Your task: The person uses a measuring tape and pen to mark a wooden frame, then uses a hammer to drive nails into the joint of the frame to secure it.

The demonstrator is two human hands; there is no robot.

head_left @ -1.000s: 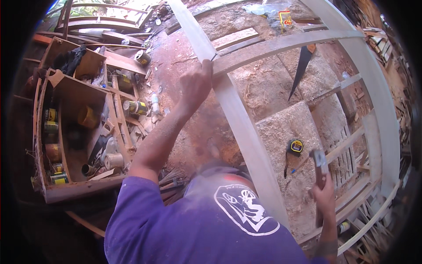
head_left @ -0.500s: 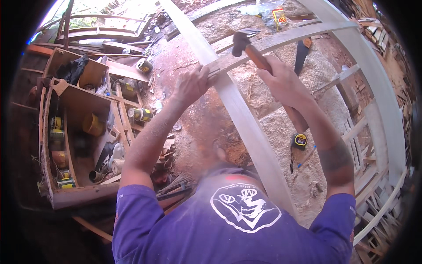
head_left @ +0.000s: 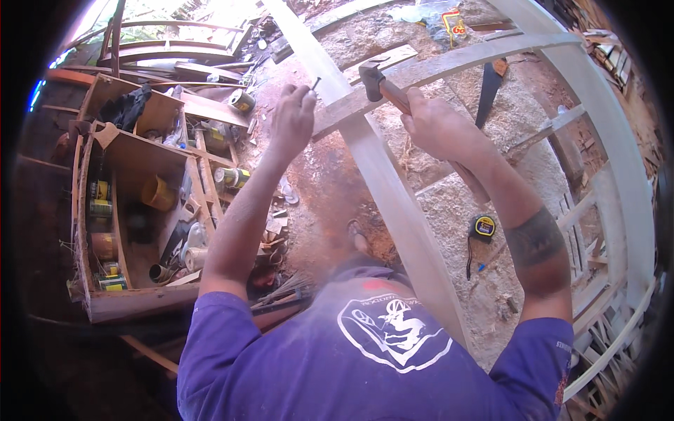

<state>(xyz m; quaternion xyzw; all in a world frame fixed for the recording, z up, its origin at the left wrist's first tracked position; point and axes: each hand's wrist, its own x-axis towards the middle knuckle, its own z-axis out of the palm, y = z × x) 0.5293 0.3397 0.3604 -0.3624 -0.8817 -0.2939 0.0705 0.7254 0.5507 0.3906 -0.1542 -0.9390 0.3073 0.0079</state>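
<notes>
My left hand [head_left: 291, 118] is closed, pinching a dark nail [head_left: 316, 83] that sticks up past the fingertips. It is just beyond the left end of a curved wooden crosspiece [head_left: 449, 64]. That crosspiece lies over a long pale beam [head_left: 397, 189], which runs from the top of the view down toward my chest. My right hand [head_left: 444, 126] grips a hammer [head_left: 399, 95] by its wooden handle. The hammer's dark head is at the crosspiece, close to where it crosses the beam; whether they touch I cannot tell.
At left stands an open wooden box [head_left: 133, 306] with tins and a handsaw inside. A yellow-and-black tape measure [head_left: 482, 228] lies on the dusty ground at right. Another saw [head_left: 489, 92] is beneath the crosspiece. A second wide beam [head_left: 609, 133] bounds the right side.
My left hand has come off the crosspiece's end, shifting left, and the nail now shows in its fingers. The hammer head has dropped lower and a little left toward the crosspiece.
</notes>
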